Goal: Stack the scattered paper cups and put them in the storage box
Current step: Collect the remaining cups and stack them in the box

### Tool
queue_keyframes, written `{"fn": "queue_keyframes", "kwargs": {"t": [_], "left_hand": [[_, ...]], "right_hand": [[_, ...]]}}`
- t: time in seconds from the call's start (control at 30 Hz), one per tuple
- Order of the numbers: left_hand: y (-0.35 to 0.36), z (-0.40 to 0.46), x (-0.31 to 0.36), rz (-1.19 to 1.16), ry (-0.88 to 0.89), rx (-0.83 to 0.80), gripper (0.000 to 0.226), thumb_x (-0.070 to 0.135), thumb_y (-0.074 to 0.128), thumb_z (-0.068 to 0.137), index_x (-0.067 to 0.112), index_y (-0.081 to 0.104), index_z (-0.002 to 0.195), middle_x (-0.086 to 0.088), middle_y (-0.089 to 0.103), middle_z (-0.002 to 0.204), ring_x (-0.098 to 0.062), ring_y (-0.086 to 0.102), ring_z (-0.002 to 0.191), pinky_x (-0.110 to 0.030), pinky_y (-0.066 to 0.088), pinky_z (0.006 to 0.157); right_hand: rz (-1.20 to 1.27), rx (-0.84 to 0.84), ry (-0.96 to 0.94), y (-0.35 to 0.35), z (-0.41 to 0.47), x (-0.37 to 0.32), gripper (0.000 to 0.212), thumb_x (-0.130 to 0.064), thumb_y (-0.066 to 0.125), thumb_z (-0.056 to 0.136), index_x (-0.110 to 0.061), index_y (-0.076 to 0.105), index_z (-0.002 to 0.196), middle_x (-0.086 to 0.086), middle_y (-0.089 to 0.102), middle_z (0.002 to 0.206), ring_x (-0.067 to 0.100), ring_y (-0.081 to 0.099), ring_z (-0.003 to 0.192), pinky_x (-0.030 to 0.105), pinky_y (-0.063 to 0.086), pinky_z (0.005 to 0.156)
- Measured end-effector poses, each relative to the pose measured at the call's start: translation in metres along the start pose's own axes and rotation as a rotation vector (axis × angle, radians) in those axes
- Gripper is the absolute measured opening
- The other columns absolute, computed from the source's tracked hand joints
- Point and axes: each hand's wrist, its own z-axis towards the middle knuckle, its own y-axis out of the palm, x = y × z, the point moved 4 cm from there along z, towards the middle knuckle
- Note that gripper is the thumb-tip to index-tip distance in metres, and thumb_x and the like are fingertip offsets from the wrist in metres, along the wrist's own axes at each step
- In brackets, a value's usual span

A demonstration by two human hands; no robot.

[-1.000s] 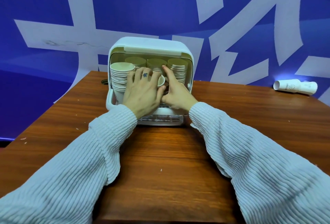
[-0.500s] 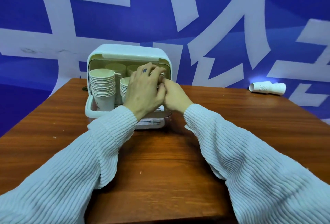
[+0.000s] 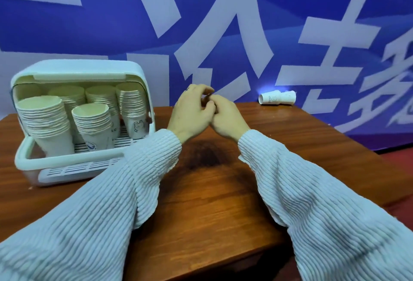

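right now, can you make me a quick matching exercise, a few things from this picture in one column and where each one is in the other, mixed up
Things:
1. storage box
2. lying cups
3. left hand
4. front middle stack

Places:
A. far right of the table, on their side
B. inside the box, upright
C. left side of the table, lid raised
D. mid-table, against the right hand

Pairs: 1-C, 2-A, 3-D, 4-B
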Motion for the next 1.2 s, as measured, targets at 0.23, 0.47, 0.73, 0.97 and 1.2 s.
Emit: {"fn": "queue_keyframes", "kwargs": {"t": [0.23, 0.47, 0.73, 0.97, 1.2], "left_hand": [[0.081, 0.014, 0.036, -0.062, 0.016, -0.149, 0.037, 0.023, 0.058, 0.095, 0.02, 0.062, 0.132, 0.0, 0.061, 0.127, -0.018, 0.059, 0.119, -0.039, 0.047, 0.105], [0.164, 0.03, 0.057, -0.124, -0.01, -0.266, 0.039, 0.024, 0.059, 0.095, 0.02, 0.061, 0.133, -0.001, 0.06, 0.129, -0.018, 0.056, 0.124, -0.04, 0.043, 0.109], [0.246, 0.052, 0.03, -0.269, -0.182, -0.255, 0.042, 0.03, 0.062, 0.096, 0.026, 0.057, 0.137, 0.003, 0.059, 0.132, -0.012, 0.057, 0.122, -0.031, 0.046, 0.102], [0.308, 0.083, -0.002, -0.315, -0.343, -0.348, 0.056, 0.043, 0.066, 0.095, 0.03, 0.047, 0.146, 0.0, 0.05, 0.145, -0.013, 0.053, 0.125, -0.03, 0.044, 0.099], [0.32, 0.082, -0.007, -0.319, -0.3, -0.311, 0.06, 0.055, 0.059, 0.094, 0.038, 0.039, 0.148, 0.01, 0.043, 0.146, -0.012, 0.052, 0.122, -0.042, 0.05, 0.106]], "right_hand": [[-0.02, 0.036, 0.138, -0.055, -0.024, 0.068, 0.039, -0.018, 0.049, 0.078, -0.034, 0.067, 0.109, -0.014, 0.069, 0.103, 0.015, 0.066, 0.1, 0.036, 0.054, 0.091], [-0.011, 0.124, 0.288, -0.098, -0.038, 0.15, 0.031, -0.02, 0.056, 0.084, -0.035, 0.067, 0.109, -0.011, 0.072, 0.112, 0.01, 0.066, 0.102, 0.03, 0.053, 0.094], [0.077, 0.269, 0.427, -0.114, -0.048, 0.233, 0.035, -0.018, 0.064, 0.094, -0.032, 0.065, 0.126, -0.018, 0.068, 0.11, 0.0, 0.064, 0.098, 0.021, 0.054, 0.085], [0.0, 0.287, 0.512, -0.143, 0.002, 0.295, 0.035, -0.019, 0.062, 0.097, -0.031, 0.062, 0.13, -0.017, 0.065, 0.106, 0.003, 0.063, 0.095, 0.033, 0.059, 0.088], [-0.074, 0.265, 0.565, -0.145, 0.096, 0.358, 0.042, -0.02, 0.06, 0.095, -0.024, 0.059, 0.137, -0.008, 0.065, 0.117, 0.01, 0.064, 0.107, 0.033, 0.049, 0.103]]}}
